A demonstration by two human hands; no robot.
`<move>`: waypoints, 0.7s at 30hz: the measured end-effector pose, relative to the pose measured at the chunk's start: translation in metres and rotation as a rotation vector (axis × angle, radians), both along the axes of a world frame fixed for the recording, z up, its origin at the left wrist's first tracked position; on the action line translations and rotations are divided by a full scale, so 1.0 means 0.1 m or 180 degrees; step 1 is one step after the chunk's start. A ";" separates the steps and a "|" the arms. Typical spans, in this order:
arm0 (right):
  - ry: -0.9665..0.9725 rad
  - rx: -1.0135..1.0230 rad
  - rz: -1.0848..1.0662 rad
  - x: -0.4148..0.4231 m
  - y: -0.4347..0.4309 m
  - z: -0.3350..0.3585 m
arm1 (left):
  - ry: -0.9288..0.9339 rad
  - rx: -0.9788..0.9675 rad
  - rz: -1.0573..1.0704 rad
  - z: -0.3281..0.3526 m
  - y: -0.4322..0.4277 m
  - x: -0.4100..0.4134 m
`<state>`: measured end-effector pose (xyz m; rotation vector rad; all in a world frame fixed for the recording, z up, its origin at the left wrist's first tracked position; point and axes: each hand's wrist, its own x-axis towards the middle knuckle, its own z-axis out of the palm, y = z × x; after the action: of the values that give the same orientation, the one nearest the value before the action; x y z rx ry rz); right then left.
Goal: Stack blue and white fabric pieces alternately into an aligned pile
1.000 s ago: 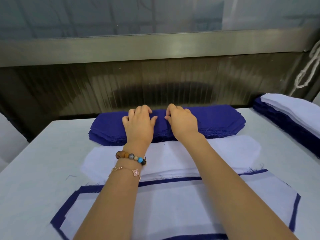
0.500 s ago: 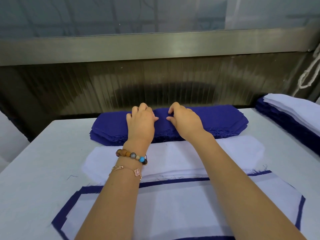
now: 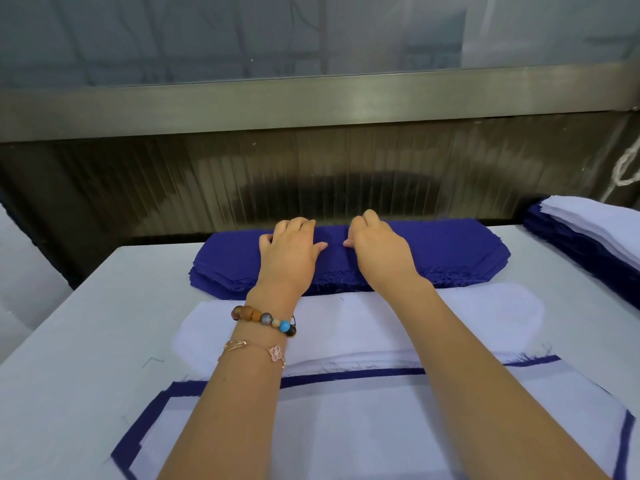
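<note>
A stack of blue fabric pieces [image 3: 460, 247] lies at the far side of the table. My left hand [image 3: 289, 252] and my right hand [image 3: 377, 249] rest side by side on its middle, fingers curled, pinching the top blue piece into a small fold between them. In front of that stack lies a stack of white fabric pieces [image 3: 485, 313]. Nearest me is the alternating pile [image 3: 363, 427], white on top with a blue piece's edge showing around it.
A second pile of blue and white pieces [image 3: 595, 233] sits at the right edge of the white table [image 3: 86, 341]. A dark ribbed wall and a metal ledge [image 3: 311, 105] rise just behind the table. A white cord [image 3: 627, 168] hangs at far right.
Both hands' fingers have curled in from lying flat, gathering the top blue piece between them. The view has shifted slightly.
</note>
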<state>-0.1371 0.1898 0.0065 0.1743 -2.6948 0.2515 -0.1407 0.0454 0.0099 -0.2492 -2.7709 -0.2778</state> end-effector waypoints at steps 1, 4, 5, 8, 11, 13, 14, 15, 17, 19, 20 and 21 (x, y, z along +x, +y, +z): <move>0.0104 0.0003 0.0048 0.01 0.01 -0.01 | -0.0055 0.0013 -0.0031 0.00 -0.01 0.00; 0.0452 0.0171 0.0138 0.01 0.04 -0.04 | -0.0101 0.0151 -0.0126 0.01 -0.03 0.00; 0.0502 0.0184 0.0162 0.01 0.06 -0.05 | -0.0081 0.0255 -0.0148 0.02 -0.03 0.01; 0.0420 0.0085 0.0272 -0.02 0.09 -0.07 | 0.0066 0.0482 -0.0121 0.04 -0.04 0.03; 0.0292 -0.0024 0.0365 -0.03 0.09 -0.09 | 0.0163 0.0436 -0.0050 0.04 -0.06 0.05; 0.0292 -0.0190 0.0375 -0.02 0.10 -0.09 | 0.0140 0.0405 -0.0067 0.04 -0.07 0.05; 0.0310 -0.0292 0.0394 -0.01 0.10 -0.09 | 0.0116 0.0395 -0.0080 0.04 -0.07 0.05; 0.0313 -0.0400 0.0422 -0.01 0.11 -0.10 | 0.0093 0.0384 -0.0093 0.04 -0.08 0.04; 0.0241 -0.0679 0.0456 -0.01 0.10 -0.09 | 0.0055 0.0368 -0.0117 0.05 -0.09 0.04; 0.0055 -0.1076 0.0373 -0.01 0.09 -0.04 | 0.0029 0.0393 -0.0111 0.06 -0.09 0.03; -0.0064 -0.1211 0.0308 -0.03 0.09 -0.02 | 0.0037 0.0417 -0.0089 0.06 -0.09 0.03; -0.0166 -0.1192 0.0252 -0.04 0.10 0.00 | 0.0060 0.0456 -0.0065 0.05 -0.08 0.04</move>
<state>-0.1410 0.1999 0.0063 0.1624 -2.6359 0.7847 -0.1369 0.0371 0.0154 -0.2426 -2.7157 -0.4744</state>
